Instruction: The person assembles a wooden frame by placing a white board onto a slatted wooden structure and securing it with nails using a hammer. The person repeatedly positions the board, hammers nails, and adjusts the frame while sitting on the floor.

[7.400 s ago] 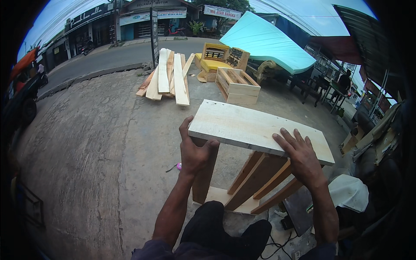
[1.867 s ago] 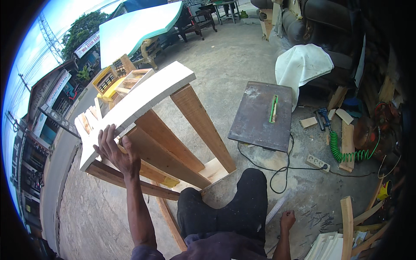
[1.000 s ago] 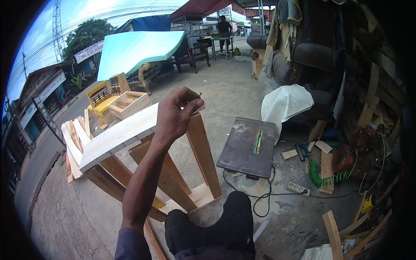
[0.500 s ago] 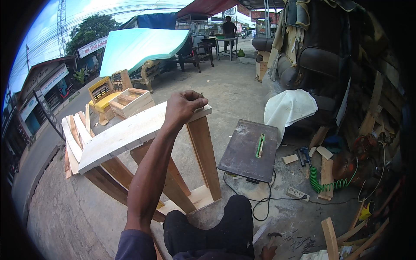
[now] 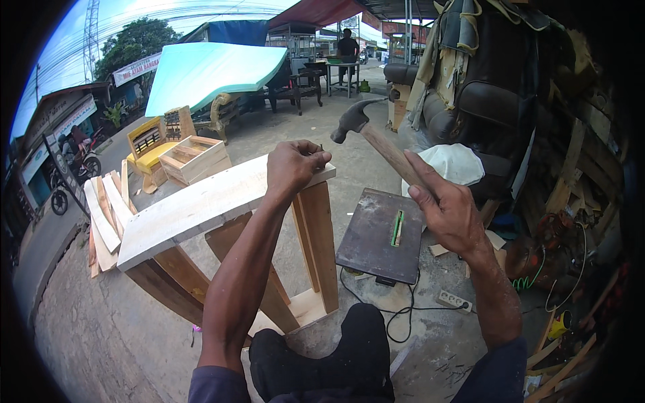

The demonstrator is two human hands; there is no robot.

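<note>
A wooden frame [image 5: 201, 201] stands on edge before me, with a pale board along its top and several brown slats below. My left hand [image 5: 295, 164] rests near the right end of that board, thumb and fingers pinched round a small dark nail [image 5: 320, 147]. To the right, my right hand [image 5: 450, 208] is wrapped round the wooden handle of a claw hammer [image 5: 386, 144]. The hammer is raised, its metal head above and right of the board's end, apart from the nail. The nail's lower part is hidden by my fingers.
A dark table saw [image 5: 377, 235] with a green-edged slot sits on the ground to the right. Near it lie a power strip [image 5: 453, 300] and a looped black cable [image 5: 401, 326]. Curved wood pieces [image 5: 104, 215], a small crate [image 5: 195, 160] and a yellow chair [image 5: 149, 151] stand left.
My right hand has come up from the ground at the lower right with the hammer, which is now raised beside the board's end. My left hand keeps its pinch on the board.
</note>
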